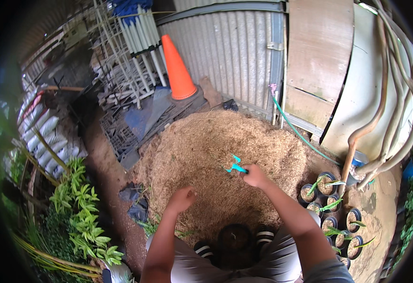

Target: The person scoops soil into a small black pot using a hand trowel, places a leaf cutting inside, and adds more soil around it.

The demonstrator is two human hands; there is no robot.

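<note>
My right hand (255, 175) grips a small turquoise hand rake (236, 166) whose prongs point left over a large heap of tan husk (216, 141). My left hand (182, 198) hovers over the near side of the heap with its fingers curled and pinched together; whether it holds any husk I cannot tell. Between my sandalled feet stands a black pot (234, 237) filled with dark soil, just below both hands.
Several black pots with young green plants (331, 212) stand at the right. An orange cone (178, 70) and stacked racks sit behind the heap by a corrugated metal wall. A green hose (296, 132) runs down at right. Leafy plants (79, 203) grow at left.
</note>
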